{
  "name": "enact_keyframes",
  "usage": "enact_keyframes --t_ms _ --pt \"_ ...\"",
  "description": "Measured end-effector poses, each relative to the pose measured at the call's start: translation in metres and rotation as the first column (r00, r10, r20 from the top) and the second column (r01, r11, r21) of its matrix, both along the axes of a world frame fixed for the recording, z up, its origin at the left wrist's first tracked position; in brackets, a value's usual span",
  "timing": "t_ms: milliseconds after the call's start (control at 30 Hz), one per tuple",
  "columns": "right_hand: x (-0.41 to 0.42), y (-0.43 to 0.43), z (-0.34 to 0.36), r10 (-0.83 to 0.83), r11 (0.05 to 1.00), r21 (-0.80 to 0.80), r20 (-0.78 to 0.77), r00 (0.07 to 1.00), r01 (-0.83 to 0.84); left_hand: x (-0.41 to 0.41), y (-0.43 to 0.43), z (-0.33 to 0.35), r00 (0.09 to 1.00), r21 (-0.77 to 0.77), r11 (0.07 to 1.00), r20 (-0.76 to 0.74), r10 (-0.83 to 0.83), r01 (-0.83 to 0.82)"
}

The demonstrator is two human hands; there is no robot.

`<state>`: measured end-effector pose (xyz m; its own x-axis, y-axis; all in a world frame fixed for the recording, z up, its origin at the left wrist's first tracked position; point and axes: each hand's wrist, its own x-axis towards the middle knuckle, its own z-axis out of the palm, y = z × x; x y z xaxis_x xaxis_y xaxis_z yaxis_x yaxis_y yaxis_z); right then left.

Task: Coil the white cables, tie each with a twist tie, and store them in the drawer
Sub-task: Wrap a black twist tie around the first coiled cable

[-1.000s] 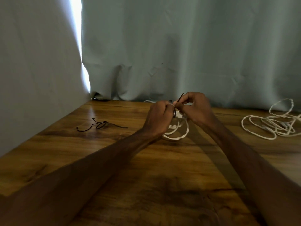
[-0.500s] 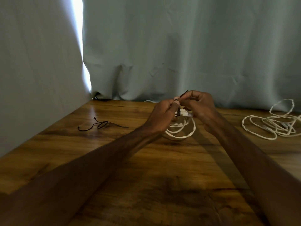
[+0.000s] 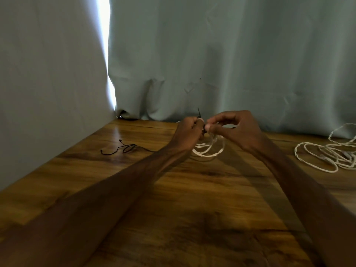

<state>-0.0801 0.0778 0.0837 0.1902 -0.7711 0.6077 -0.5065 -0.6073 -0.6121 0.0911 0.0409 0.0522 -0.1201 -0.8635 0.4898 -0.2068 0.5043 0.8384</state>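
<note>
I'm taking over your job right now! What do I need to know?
Left hand grips the coiled cable and its black twist tie, one end sticking up.
Right hand pinches the coil right beside it.
Done: one coil wound.
To do: finish twisting the tie, then coil and tie the loose cable on the table at right; spare ties lie at left.
Drawer not in view.

1. The left grip (image 3: 187, 134) holds a white coil (image 3: 210, 150) over the tabletop (image 3: 173, 191); a black tie (image 3: 199, 113) sticks up beside its fingers.
2. The right grip (image 3: 237, 130) pinches the coil just beside the left.
3. A loose cable (image 3: 327, 158) lies far right, and spare ties (image 3: 126, 148) lie to the left.
</note>
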Motion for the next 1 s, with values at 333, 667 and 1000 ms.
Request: enact_keyframes --t_ms 333,667,1000 --pt "-0.003 -0.007 -0.004 -0.117 0.961 -0.27 -0.218 0.969 0.055 -0.001 -0.007 0.001 0.998 0.023 0.998 -0.029 0.06 -0.059" --pt "0.001 -0.008 -0.006 -0.094 0.992 -0.083 0.017 0.995 0.095 0.002 -0.007 0.006 0.992 -0.011 0.993 -0.055 0.113 -0.114" --pt "-0.005 -0.009 -0.003 -0.077 0.994 0.095 0.162 0.984 0.062 0.008 -0.005 0.013 0.984 -0.108 0.98 0.041 0.171 -0.166"
